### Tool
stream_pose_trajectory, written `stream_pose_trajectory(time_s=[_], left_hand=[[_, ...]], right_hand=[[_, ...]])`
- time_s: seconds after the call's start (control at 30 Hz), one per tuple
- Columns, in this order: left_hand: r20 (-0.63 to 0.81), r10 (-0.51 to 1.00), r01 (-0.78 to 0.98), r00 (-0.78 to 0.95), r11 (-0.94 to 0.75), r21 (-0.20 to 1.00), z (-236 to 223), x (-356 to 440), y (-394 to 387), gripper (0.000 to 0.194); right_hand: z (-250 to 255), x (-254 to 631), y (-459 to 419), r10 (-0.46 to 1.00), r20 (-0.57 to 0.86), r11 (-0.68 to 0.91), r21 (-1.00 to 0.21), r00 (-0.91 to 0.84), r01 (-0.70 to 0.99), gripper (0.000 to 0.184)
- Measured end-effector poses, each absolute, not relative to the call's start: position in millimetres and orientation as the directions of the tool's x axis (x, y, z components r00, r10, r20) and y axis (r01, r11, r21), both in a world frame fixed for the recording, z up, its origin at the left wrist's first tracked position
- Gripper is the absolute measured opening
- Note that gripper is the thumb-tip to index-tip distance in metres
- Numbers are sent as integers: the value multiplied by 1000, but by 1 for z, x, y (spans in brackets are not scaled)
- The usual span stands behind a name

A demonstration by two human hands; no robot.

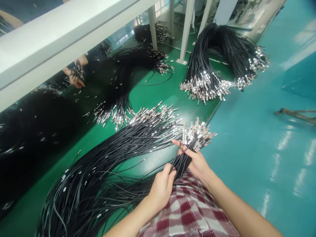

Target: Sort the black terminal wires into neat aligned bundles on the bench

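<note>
Both my hands are on a bundle of black cables (183, 162) at the table's edge, close to my body. My left hand (162, 181) is closed round some of its strands, lower down the bundle. My right hand (195, 159) wraps the bundle just below its silvery metal ends (197, 135), which fan out above the fingers. From my hands the cables run left into a big loose loop. Another stretch of black cables (108, 149) curves across the table, its metal ends (158, 115) pointing to the upper right.
The green tabletop (145, 95) carries more cable bundles: one arched at the upper right (217, 42) and a dark one (125, 72) behind. A white shelf beam (74, 29) crosses the upper left. Beyond it shows a hand (75, 77) holding cable ends, and white posts (186, 33) stand at the back.
</note>
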State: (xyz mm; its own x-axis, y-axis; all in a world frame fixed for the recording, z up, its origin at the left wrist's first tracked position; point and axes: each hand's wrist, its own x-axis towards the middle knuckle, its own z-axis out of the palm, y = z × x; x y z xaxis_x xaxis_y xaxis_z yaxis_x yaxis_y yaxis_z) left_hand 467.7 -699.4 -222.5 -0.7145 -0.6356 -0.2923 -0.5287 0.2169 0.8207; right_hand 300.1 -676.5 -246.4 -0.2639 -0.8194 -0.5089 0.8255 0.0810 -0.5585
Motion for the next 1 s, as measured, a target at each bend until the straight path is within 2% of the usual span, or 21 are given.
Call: stream_pose_trajectory(time_s=[0.1,0.27,0.37,0.43,0.5,0.6,0.67,0.8,0.87,0.93,1.0], left_hand=[[-274,-676,-550,-684,231,802,-228,459,-696,18],[-312,-711,-645,-630,256,720,-228,453,-690,17],[-326,-669,-713,-668,449,539,-229,449,-683,13],[-333,-593,-679,-733,609,410,-232,448,-680,10],[-332,-533,-626,-779,699,346,-235,451,-678,10],[-286,-523,-595,-803,724,348,-237,459,-674,18],[-241,-528,-580,-814,725,372,-239,463,-670,24],[-146,-502,-512,-852,742,434,-237,474,-670,30],[-69,-482,-455,-873,756,470,-231,488,-684,34],[13,-549,-479,-836,740,472,-225,513,-709,37],[41,-742,-667,-669,623,408,-222,546,-738,32]], right_hand=[[-247,299,-675,-806,-521,70,-556,-282,828,29],[-245,296,-663,-827,-532,119,-483,-183,867,41],[-244,295,-659,-763,-594,169,-563,-254,809,38],[-245,294,-659,-701,-633,230,-636,-328,736,38],[-245,293,-660,-672,-658,318,-670,-338,671,39],[-242,290,-661,-677,-686,445,-670,-267,593,44],[-239,290,-661,-696,-674,469,-687,-247,554,48],[-237,295,-659,-721,-641,405,-699,-264,590,32],[-238,299,-658,-704,-645,367,-688,-296,626,32],[-240,302,-658,-686,-660,354,-669,-305,653,31],[-243,302,-660,-674,-680,362,-644,-288,674,29]])
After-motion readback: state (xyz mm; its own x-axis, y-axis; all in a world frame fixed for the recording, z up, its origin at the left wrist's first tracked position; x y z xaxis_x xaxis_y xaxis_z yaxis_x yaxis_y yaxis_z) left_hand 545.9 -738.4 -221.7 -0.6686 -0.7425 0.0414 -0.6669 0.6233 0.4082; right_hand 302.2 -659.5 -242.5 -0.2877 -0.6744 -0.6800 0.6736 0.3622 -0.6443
